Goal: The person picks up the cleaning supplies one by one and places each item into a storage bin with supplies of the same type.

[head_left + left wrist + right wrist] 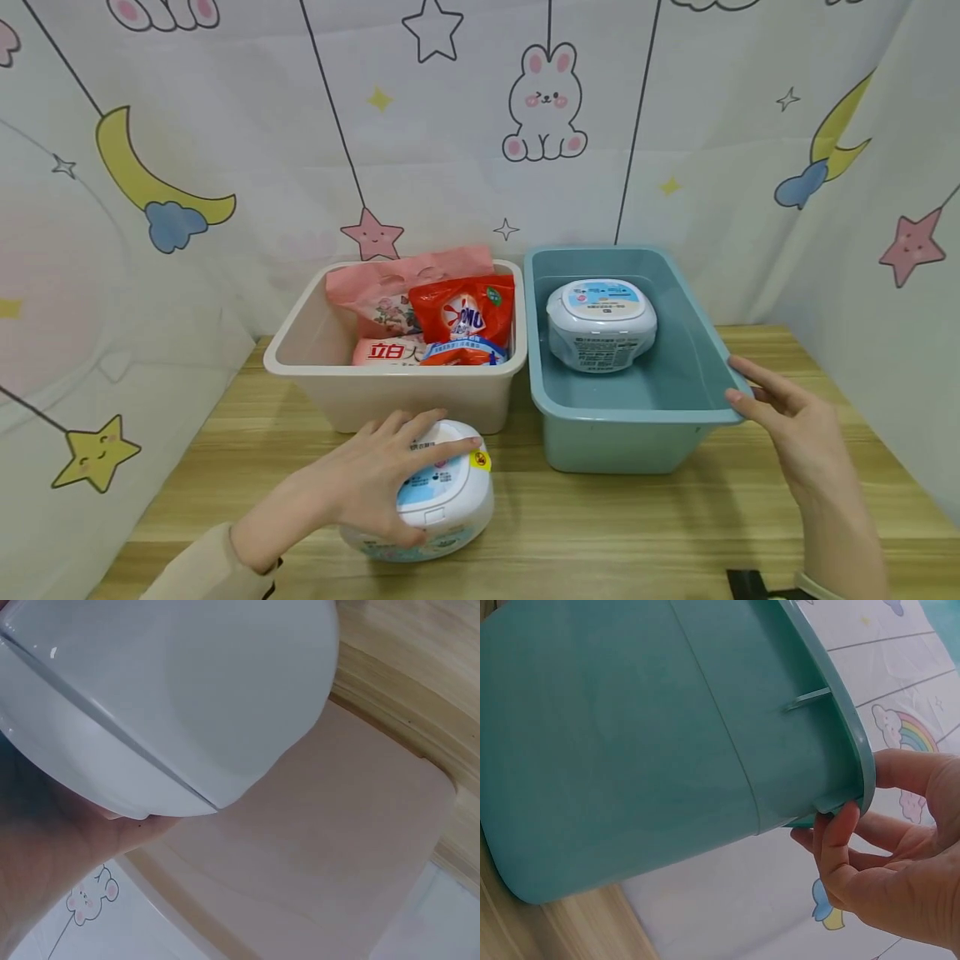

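My left hand [367, 479] grips a white lidded plastic tub [457, 508] from above, fingers spread over the lid and thumb on the near side. The tub has a blue label and a yellow sticker, and it is at the front of the wooden table. Close up in the left wrist view, the glossy tub [202, 690] hides most of that hand. My right hand [802, 437] pinches the right rim of a blue-green plastic bin [637, 415]. The right wrist view has fingers and thumb on both sides of the rim. Inside the bin stands a similar white tub [600, 327].
Left of the blue-green bin stands a cream bin [390, 392], behind the gripped tub. It holds a red OMO detergent bag [465, 312], a pink bag [375, 287] and a pink-and-white pack [382, 352]. A patterned cloth [450, 167] hangs behind the table.
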Available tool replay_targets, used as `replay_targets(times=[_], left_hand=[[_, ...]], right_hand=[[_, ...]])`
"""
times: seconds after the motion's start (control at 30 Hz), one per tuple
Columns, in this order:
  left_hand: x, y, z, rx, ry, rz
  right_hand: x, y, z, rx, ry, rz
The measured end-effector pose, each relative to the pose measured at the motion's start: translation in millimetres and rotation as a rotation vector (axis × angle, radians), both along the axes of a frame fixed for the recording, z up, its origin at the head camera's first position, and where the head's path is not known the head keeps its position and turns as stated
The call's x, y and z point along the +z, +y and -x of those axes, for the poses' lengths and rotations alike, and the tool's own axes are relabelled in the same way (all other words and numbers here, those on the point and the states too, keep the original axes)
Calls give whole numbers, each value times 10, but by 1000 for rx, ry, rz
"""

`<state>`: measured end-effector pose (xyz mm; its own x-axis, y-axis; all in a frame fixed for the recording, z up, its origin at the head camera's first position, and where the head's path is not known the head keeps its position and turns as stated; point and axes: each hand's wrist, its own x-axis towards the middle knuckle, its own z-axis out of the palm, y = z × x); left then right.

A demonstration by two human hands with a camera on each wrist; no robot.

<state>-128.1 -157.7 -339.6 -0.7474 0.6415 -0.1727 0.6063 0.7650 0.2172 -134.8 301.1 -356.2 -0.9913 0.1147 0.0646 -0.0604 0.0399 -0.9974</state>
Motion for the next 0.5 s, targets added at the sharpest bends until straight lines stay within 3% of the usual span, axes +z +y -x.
replay_targets(times=[0.5], left_hand=[[-10,6,16,-55,53,-2]], right_hand=[[24,-18,-8,-12,-17,-25]])
